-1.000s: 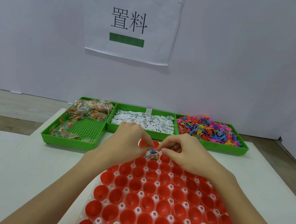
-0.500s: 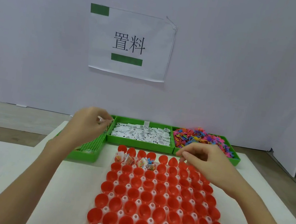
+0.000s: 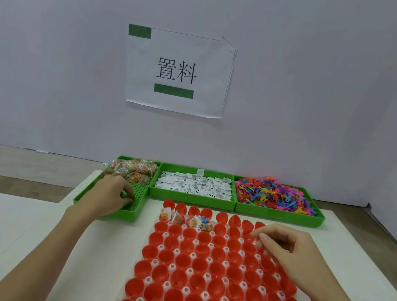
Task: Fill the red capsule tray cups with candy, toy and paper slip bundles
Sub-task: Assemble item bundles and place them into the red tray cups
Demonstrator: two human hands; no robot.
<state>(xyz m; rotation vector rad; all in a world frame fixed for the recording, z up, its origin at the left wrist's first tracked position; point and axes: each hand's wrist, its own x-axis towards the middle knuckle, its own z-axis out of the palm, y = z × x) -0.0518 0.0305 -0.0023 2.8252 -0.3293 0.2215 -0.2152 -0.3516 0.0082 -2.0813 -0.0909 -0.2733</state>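
Four filled cups (image 3: 186,219) left of right-hand fingers (image 3: 260,234).

The capsule tray (image 3: 211,277) has red cups on white. Three bins (image 3: 192,197) are green. The toys (image 3: 276,196) are pink, blue, yellow, orange; the paper slips (image 3: 193,186) white with black marks.
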